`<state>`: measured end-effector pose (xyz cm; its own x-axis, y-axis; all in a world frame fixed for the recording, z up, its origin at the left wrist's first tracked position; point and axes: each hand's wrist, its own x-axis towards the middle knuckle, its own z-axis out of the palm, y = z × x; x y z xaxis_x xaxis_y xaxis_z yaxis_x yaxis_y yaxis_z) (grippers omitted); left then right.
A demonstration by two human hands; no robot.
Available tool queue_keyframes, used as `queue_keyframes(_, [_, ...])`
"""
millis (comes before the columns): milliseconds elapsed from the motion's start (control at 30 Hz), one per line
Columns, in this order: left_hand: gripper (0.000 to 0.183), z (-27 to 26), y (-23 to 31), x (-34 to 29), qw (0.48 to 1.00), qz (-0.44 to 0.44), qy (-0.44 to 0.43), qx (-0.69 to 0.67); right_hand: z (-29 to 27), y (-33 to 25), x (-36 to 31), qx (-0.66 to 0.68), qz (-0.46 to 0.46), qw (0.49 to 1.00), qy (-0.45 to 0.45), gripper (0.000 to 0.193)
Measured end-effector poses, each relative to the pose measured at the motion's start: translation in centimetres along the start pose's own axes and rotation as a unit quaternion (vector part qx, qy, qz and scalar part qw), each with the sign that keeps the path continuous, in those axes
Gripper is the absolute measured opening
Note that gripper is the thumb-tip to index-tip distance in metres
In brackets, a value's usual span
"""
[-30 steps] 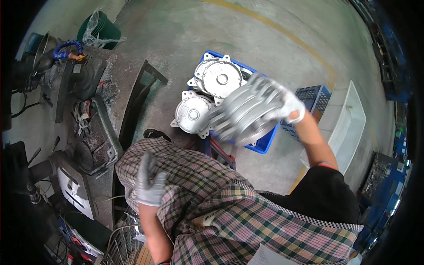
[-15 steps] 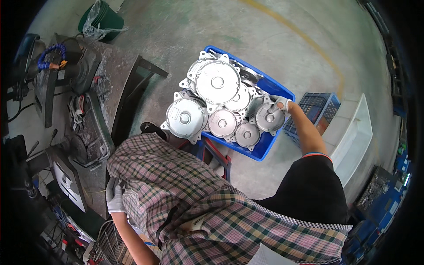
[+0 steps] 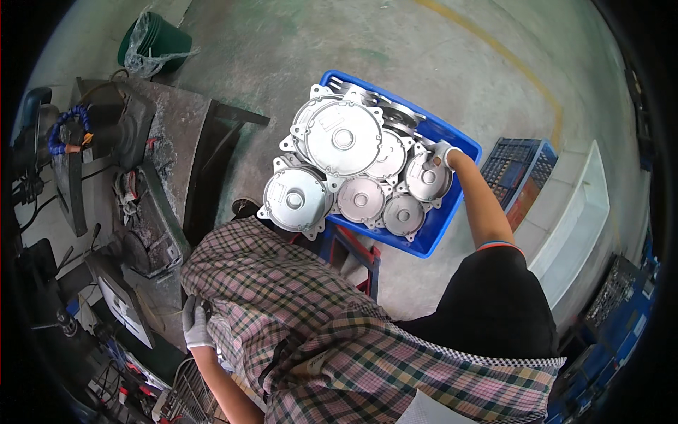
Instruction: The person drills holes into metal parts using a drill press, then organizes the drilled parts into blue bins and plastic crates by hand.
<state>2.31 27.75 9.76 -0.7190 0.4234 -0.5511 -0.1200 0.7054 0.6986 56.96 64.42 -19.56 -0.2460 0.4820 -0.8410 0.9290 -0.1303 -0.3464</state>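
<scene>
A round, silver-grey cast-metal housing [image 3: 424, 181] lies toward the right end of a rectangular blue plastic bin [image 3: 452, 224], its upper right edge held by the gloved right hand [image 3: 443, 153]. Similar silvery metal housings [image 3: 344, 138] are piled to its left. The gloved left hand [image 3: 198, 326], fingers loosely extended, is beside the plaid cloth apron [image 3: 282, 283]. Right of the bin: a blue lattice-sided plastic crate [image 3: 535, 172] and a long white tub [image 3: 580, 219]; left, a dark metal desk [image 3: 185, 116].
</scene>
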Motion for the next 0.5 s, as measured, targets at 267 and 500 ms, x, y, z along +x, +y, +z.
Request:
queue_keyframes(267, [0.033,3.0,1.4,3.7,0.992,0.114,-0.052,0.021,-1.5,-8.2,-4.4,-0.118,-0.035,0.956,0.265,0.036])
queue_keyframes(500, [0.037,16.7,9.1,3.6,0.952,0.155,-0.242,0.104,-4.6,-23.3,-13.8,0.060,-0.174,0.944,0.275,0.040])
